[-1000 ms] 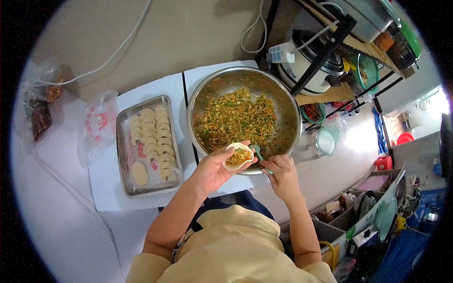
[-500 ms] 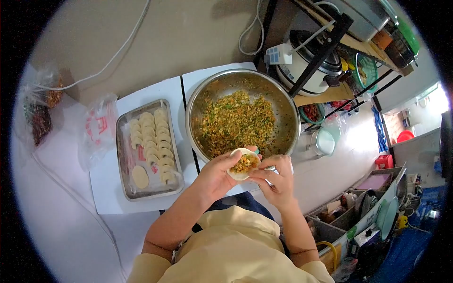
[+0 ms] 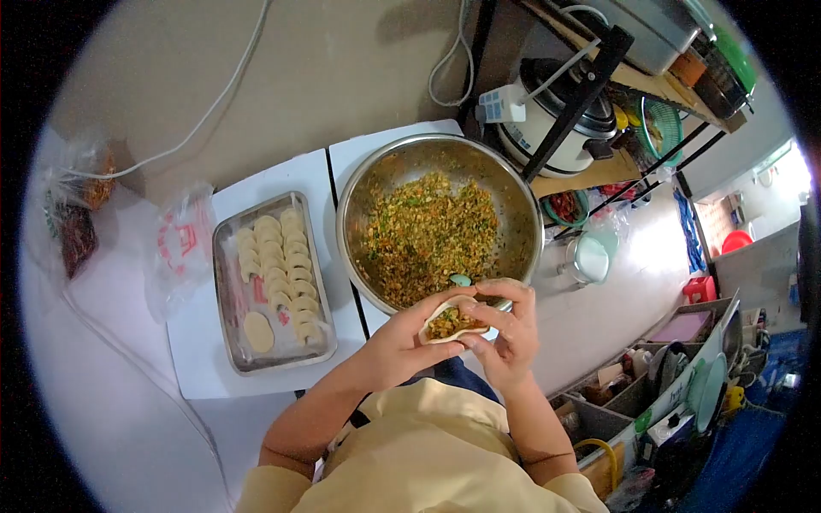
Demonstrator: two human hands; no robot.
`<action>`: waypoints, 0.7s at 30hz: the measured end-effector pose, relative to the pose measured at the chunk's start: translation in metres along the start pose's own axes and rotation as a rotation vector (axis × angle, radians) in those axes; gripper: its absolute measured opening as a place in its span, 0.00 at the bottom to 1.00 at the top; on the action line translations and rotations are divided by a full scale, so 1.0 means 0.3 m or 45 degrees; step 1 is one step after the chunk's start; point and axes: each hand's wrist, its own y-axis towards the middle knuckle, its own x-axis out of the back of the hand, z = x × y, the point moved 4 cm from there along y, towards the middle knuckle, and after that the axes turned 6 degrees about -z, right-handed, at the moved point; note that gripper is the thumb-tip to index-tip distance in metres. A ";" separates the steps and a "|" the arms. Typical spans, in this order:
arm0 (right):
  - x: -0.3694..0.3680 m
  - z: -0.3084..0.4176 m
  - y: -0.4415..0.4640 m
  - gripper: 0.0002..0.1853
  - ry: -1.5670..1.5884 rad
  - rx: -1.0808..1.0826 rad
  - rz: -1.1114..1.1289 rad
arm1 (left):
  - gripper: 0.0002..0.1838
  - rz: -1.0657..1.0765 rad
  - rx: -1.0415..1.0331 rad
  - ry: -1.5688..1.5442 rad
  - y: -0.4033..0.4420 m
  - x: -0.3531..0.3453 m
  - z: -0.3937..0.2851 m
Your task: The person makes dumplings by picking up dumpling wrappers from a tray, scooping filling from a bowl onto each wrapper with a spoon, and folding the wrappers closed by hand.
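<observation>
My left hand cups a round dough wrapper with chopped filling showing in its middle, near the front rim of the big steel bowl. The fingers of my right hand pinch the wrapper's right edge, which is partly raised. A green spoon shows its end just above my hands; the rest is hidden. Chopped vegetable filling lies in the bowl. Left of it, a metal tray holds rows of folded dumplings and one flat wrapper.
The tray and bowl stand on white tables. Plastic bags lie at the left. A rack with a rice cooker is at the right, above a basket. Divided bins stand at the lower right.
My right hand has left the spoon's handle and now pinches the wrapper. The wrapper's edges have been drawn up around the filling, and both hands sit slightly lower.
</observation>
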 end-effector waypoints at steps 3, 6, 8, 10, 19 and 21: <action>0.004 0.016 0.013 0.14 0.004 0.066 0.081 | 0.31 0.076 0.039 -0.070 -0.007 -0.004 -0.018; 0.001 0.023 0.014 0.14 -0.100 0.139 0.152 | 0.29 0.086 0.004 0.006 -0.009 -0.006 -0.020; -0.001 0.027 0.016 0.13 -0.134 0.123 0.131 | 0.26 0.053 0.006 -0.040 -0.011 -0.007 -0.015; -0.004 0.025 0.011 0.12 -0.052 0.059 0.071 | 0.26 0.032 -0.027 -0.015 -0.013 -0.010 -0.025; -0.003 -0.001 -0.012 0.10 0.065 -0.084 -0.136 | 0.25 -0.101 -0.060 -0.009 -0.007 -0.016 -0.022; -0.009 0.006 -0.004 0.09 0.037 -0.099 -0.148 | 0.24 -0.120 -0.075 0.064 -0.001 -0.018 -0.021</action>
